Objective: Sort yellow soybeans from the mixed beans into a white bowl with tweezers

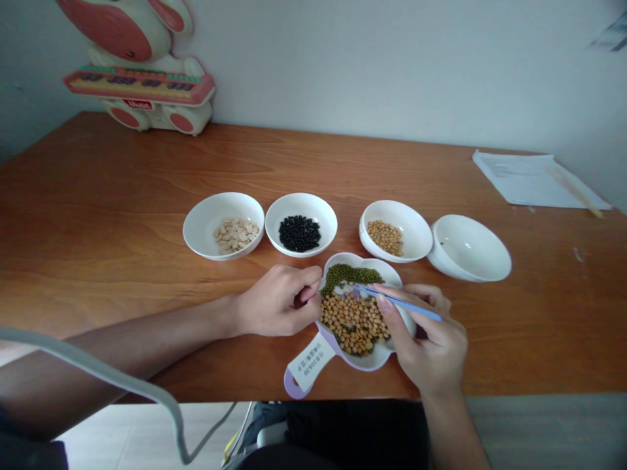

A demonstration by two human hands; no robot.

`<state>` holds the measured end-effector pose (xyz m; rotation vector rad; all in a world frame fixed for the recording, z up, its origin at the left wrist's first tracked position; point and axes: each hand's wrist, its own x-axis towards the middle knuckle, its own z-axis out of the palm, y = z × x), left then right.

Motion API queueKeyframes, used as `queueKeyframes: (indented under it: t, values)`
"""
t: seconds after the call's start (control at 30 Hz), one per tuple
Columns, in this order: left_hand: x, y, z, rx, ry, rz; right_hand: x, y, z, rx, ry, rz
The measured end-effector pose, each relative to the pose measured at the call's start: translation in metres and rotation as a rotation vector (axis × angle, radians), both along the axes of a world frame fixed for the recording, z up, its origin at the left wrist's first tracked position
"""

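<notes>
Low in the middle of the head view lies a white, scallop-edged dish (377, 360) with a lilac rim and a labelled handle (311, 363). Green mung beans (356, 274) fill its far part, and yellow soybeans (353, 320) with a few green ones among them fill the near part. My left hand (283, 300) has its fingers curled closed at the dish's left rim, pinching it. My right hand (431, 329) grips blue tweezers (411, 305), whose tips reach between the two kinds of beans. Whether the tips hold a bean is too small to tell.
Behind the dish stand white bowls with pale flat seeds (236, 235), black beans (300, 233) and soybeans (386, 237), plus a nearly bare bowl (473, 251). A toy piano (140, 85) and papers (524, 176) lie at the back. A grey cable (112, 373) crosses lower left.
</notes>
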<state>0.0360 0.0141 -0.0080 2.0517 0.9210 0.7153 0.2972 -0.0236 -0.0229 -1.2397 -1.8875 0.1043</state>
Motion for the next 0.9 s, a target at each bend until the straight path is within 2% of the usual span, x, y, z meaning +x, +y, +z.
queueKeyframes:
  t: [0.13,0.27,0.37,0.5,0.6,0.8,0.9]
  values:
    - [0.000,0.000,0.000,-0.001,-0.003,-0.001,0.000,-0.002,-0.002,0.143,0.103,-0.120]
    - [0.000,0.000,0.000,0.007,-0.013,-0.002,-0.001,0.008,-0.004,0.328,0.296,-0.366]
    - [0.000,0.000,-0.001,0.019,-0.024,-0.003,-0.002,0.018,-0.004,0.255,0.346,-0.477]
    - [0.000,0.001,-0.001,0.025,-0.022,-0.005,-0.003,0.019,-0.005,0.189,0.364,-0.506]
    - [0.000,0.001,-0.001,0.024,-0.017,-0.007,-0.001,0.010,-0.006,0.190,0.364,-0.434]
    - [0.000,0.000,0.000,0.032,-0.013,0.001,0.001,-0.004,-0.002,0.120,0.179,-0.042]
    - [0.000,0.000,0.000,0.029,-0.007,0.002,-0.001,-0.003,0.002,0.098,0.097,0.060]
